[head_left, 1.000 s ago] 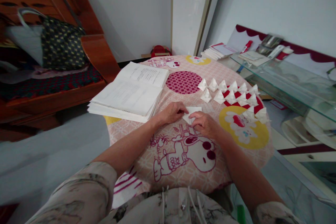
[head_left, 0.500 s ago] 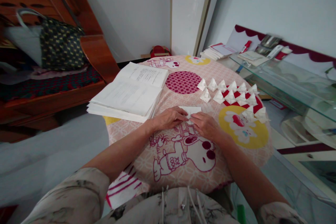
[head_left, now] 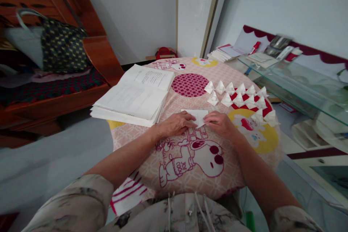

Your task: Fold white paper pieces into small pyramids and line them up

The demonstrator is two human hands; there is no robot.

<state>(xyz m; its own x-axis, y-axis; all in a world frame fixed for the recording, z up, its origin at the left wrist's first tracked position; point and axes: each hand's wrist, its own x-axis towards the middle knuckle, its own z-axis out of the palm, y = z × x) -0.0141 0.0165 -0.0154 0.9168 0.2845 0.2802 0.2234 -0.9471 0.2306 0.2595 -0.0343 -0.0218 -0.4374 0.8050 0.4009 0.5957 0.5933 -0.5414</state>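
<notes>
A small folded sheet of white paper [head_left: 200, 115] lies on the patterned tablecloth [head_left: 190, 181] between my hands. My left hand [head_left: 178, 124] presses on its left side, fingers closed together over the edge. On the right edge, my right hand [head_left: 219, 122] pinches the paper between thumb and fingers. Several folded white paper pieces [head_left: 238, 100], each with a raised peak, stand in rows on the table beyond my right hand. An open stack of printed pages [head_left: 133, 96], like a thick book, lies to the left of my hands.
To the right stands a glass shelf [head_left: 299, 83] with a metal container [head_left: 280, 41] and a red tube [head_left: 255, 48]. A wooden bench [head_left: 100, 54] at left holds a dark patterned bag [head_left: 63, 45]. Papers [head_left: 225, 52] are stacked at the table's far right.
My right hand has shifted to the right, away from my left hand, to the paper's right edge. More of the paper shows between the hands. My left hand has barely moved.
</notes>
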